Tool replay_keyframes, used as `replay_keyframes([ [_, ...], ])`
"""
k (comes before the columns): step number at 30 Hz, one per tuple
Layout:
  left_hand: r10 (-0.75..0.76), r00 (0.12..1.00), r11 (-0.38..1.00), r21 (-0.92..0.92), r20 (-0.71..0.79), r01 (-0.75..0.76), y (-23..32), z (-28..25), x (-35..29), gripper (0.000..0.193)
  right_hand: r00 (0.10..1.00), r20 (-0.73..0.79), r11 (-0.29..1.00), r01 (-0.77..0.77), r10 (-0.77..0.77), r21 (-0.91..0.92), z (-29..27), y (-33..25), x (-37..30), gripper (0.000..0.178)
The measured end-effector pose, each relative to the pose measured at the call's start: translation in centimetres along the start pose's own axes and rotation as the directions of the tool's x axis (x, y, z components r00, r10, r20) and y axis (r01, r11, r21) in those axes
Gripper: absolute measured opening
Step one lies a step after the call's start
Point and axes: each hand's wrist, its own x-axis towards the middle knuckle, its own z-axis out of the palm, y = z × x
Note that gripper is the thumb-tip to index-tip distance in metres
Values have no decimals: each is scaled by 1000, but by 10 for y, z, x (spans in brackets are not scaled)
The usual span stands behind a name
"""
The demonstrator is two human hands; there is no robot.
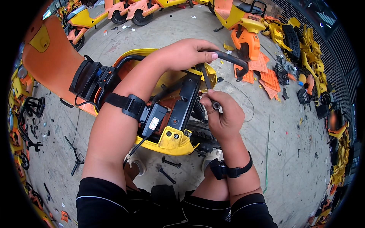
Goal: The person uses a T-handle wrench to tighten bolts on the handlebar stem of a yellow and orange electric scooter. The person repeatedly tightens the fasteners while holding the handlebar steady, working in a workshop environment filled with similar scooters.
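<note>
A partly stripped yellow and orange scooter (175,146) stands before me, its inner frame and black parts showing. My left hand (188,55) reaches across it, fingers closed around a curved black tube rail (232,59) at the scooter's far end. Below that, my right hand (225,116) grips a dark metal socket wrench (207,79). Its shaft runs up toward the scooter's end beneath the rail, and a round end shows by my thumb. Where the upper tip meets the scooter is hard to make out. A long black box (185,102) sits in the frame beside my right hand.
An open-end wrench (166,174) and a short black bar (171,162) lie on the floor between my feet. Orange panels (269,81) and a parked scooter (245,28) are at the far right. Yellow scrap parts (311,57) line the right wall; more scooters (133,11) stand behind.
</note>
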Motion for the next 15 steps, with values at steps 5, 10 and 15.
replay_keyframes([
  [5,16,1000,1000,-24,3,-16,-1,0,1,39,998,18,998,63,-62,-30,3,-7,5,31],
  [10,20,1000,1000,-23,6,-20,2,0,-2,40,998,30,999,53,-53,2,9,-15,10,28],
  [15,44,999,998,53,-26,-42,1,-1,-3,43,999,45,992,31,-26,-123,17,-16,8,26],
])
